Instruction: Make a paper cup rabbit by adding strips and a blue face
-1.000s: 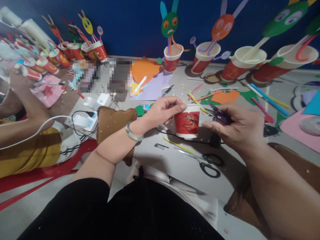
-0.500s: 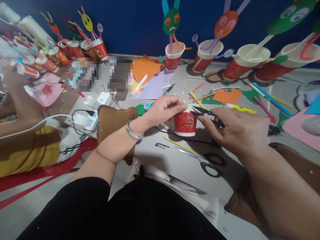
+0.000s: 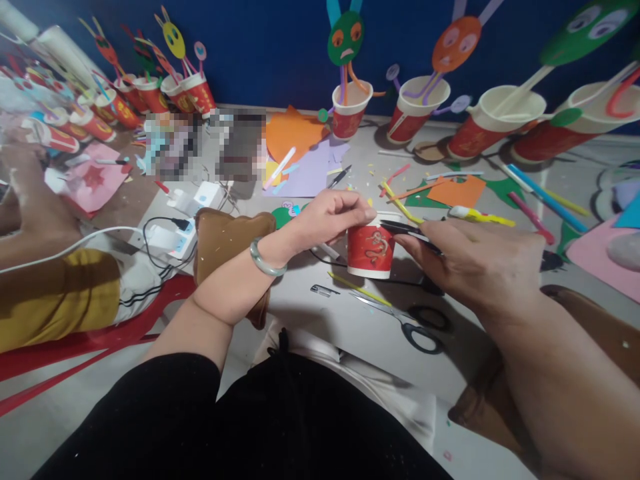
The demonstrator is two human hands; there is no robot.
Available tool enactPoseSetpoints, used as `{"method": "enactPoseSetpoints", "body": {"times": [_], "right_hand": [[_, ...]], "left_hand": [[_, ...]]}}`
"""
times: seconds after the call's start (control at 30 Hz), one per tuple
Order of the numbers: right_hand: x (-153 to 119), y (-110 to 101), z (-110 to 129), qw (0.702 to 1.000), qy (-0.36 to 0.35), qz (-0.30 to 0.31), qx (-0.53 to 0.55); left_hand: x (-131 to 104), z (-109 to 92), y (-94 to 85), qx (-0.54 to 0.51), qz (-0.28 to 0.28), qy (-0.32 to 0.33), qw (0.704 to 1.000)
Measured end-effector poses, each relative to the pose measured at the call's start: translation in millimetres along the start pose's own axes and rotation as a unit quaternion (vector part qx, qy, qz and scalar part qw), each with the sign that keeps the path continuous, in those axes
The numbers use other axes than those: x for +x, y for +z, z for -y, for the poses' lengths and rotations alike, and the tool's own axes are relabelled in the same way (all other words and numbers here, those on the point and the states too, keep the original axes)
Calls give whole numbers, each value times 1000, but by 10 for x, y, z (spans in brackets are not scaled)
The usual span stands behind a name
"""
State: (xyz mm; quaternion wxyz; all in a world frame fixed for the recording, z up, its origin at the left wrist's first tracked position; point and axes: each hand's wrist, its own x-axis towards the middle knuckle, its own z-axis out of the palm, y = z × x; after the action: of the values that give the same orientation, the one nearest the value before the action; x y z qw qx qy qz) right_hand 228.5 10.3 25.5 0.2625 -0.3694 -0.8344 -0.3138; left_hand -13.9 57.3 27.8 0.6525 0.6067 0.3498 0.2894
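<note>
Over the bench point(image 3: 361, 337), the left grip point(image 3: 331, 217) pinches a red paper cup point(image 3: 369, 256), white at rim and base, with a pale curling design; the right grip point(image 3: 487, 263) holds scissors point(image 3: 404, 229) at its upper edge.

Power strip point(image 3: 187, 244) beside perhaps a cushion point(image 3: 227, 248).

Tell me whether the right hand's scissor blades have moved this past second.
Yes: the held blades have moved left to the red cup, judged against the black-handled scissors lying on the table.
</note>
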Motion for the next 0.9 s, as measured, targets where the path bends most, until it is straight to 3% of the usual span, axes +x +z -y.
{"method": "enactPoseSetpoints", "body": {"times": [0.5, 0.9], "right_hand": [[23, -13, 10, 999, 2, 5, 46], [5, 4, -22, 998, 12, 10, 60]], "left_hand": [[-19, -101, 16, -10, 14, -40, 999], [5, -37, -41, 11, 34, -15, 999]]}}
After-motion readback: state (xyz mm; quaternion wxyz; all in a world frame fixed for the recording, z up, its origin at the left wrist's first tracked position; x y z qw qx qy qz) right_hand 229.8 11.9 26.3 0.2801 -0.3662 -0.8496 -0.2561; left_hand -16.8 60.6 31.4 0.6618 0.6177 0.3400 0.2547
